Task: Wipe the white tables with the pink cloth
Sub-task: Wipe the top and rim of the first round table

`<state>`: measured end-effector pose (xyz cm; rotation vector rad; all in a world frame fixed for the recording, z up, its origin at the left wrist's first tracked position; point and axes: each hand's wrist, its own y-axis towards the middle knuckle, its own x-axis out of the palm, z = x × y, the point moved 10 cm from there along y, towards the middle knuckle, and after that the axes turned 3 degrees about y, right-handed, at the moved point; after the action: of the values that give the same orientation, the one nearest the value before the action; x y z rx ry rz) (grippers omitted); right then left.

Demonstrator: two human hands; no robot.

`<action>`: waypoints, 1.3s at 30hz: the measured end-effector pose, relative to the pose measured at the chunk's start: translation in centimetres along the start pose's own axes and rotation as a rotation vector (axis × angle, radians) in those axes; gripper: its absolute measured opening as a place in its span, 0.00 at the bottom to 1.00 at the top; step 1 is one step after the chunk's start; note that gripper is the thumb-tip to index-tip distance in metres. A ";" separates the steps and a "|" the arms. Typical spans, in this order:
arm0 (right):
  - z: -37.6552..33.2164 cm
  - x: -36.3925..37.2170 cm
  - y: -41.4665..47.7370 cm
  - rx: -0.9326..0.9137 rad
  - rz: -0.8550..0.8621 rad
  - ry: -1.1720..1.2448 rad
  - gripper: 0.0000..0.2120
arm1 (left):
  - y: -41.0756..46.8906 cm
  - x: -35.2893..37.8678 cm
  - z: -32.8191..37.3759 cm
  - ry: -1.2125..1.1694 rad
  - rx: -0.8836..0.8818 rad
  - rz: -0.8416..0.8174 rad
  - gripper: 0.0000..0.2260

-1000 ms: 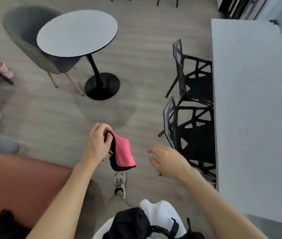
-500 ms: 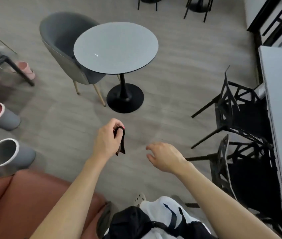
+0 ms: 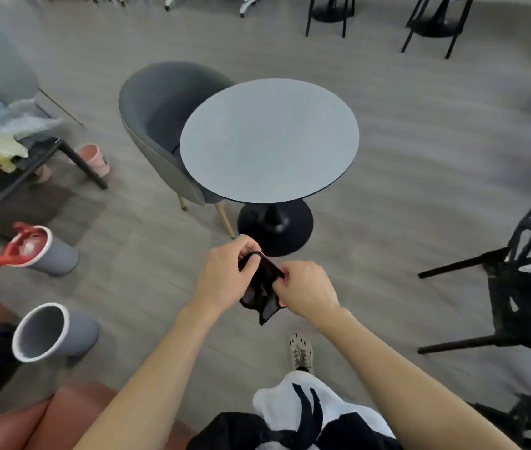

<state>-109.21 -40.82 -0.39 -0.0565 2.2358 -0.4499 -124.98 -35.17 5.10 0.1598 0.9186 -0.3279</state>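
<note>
Grey plank flooring (image 3: pixel 420 157) is stretching out on every side of the grip. Up and left of it, a dark grey tub chair (image 3: pixel 160 125) is standing on slim gold legs. Well to the left, two grey bins (image 3: pixel 53 332) are sitting on the floor, the farther one (image 3: pixel 46 254) holding something red. Off to the right a black lattice chair (image 3: pixel 524 287) is standing, and far beyond the grip black stools (image 3: pixel 433 24) are standing at the room's end. Below and left, a reddish-brown sofa (image 3: pixel 62 417) is filling the corner.
</note>
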 end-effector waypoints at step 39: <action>-2.3 7.2 39.3 0.089 0.065 -0.334 0.20 | 39.0 9.4 -26.6 0.618 0.636 -0.731 0.30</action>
<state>-111.36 -4.73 -17.62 -0.0111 1.8831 -0.4679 -126.25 6.78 -18.51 0.5311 1.4463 -1.3032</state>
